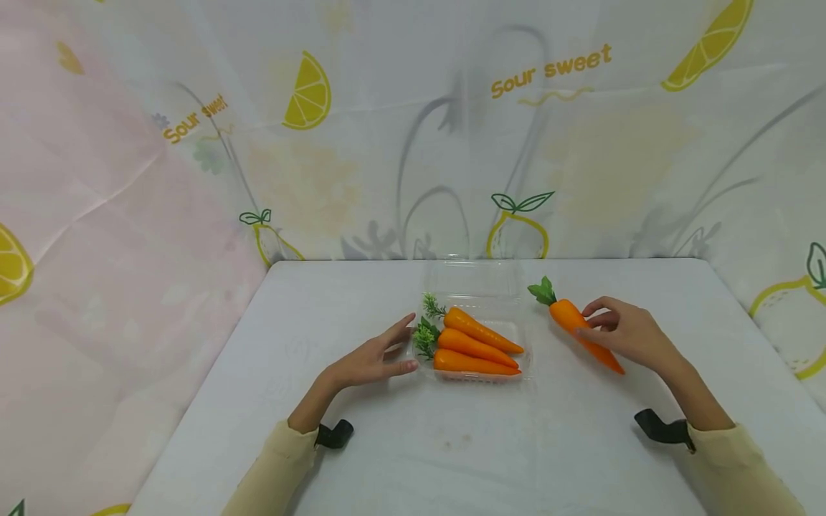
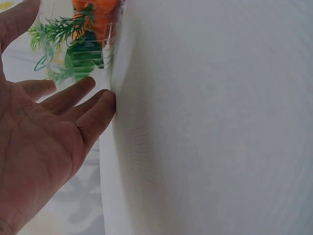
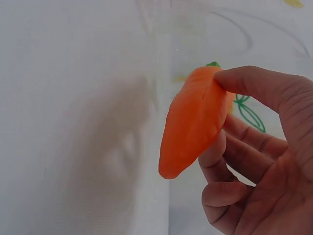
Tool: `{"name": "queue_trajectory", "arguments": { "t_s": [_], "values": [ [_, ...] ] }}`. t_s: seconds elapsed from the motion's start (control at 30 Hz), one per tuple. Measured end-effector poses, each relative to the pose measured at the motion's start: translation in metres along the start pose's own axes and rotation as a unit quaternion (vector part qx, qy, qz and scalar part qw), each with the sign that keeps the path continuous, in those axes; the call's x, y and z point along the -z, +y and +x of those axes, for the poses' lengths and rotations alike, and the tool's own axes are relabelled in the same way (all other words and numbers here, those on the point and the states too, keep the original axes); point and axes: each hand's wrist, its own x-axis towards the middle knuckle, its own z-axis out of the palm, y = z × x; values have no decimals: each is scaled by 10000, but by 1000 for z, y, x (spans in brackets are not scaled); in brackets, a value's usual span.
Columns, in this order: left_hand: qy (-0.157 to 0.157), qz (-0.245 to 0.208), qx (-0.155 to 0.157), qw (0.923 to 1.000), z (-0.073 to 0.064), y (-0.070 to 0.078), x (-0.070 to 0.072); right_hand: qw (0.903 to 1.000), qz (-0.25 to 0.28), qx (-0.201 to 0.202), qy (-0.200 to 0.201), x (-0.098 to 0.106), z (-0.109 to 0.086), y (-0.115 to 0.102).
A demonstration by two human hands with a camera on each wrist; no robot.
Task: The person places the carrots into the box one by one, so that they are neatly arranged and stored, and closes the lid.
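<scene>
Three orange carrots (image 1: 474, 347) with green tops lie side by side in a clear plastic box (image 1: 525, 362), its lid (image 1: 474, 278) tipped back behind it. My left hand (image 1: 371, 360) is at the box's left side, fingers spread and thumb apart, fingertips right at its wall by the leafy tops (image 2: 80, 51). To the right of the box, my right hand (image 1: 626, 331) pinches another carrot (image 3: 193, 122) between thumb and fingers. This carrot slants, its green leaves (image 1: 543, 291) pointing away to the left and its tip toward me.
The white-covered table (image 1: 387, 459) ends at a back edge against a hanging cloth (image 1: 387, 165) printed with lemons and lettering. Black camera mounts (image 1: 335, 434) stick out from both wrists, below the sleeves' cuffs.
</scene>
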Motion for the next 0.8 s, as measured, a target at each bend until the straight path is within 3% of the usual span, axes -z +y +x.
{"name": "queue_trajectory", "arguments": {
  "t_s": [0.3, 0.8],
  "values": [
    [23, -17, -37, 10000, 0, -2, 0, 9996, 209, 31, 203, -1, 4, -12],
    [-7, 38, 1, 10000, -1, 0, 1, 9971, 403, 576, 288, -12, 11, -37]
  ]
}}
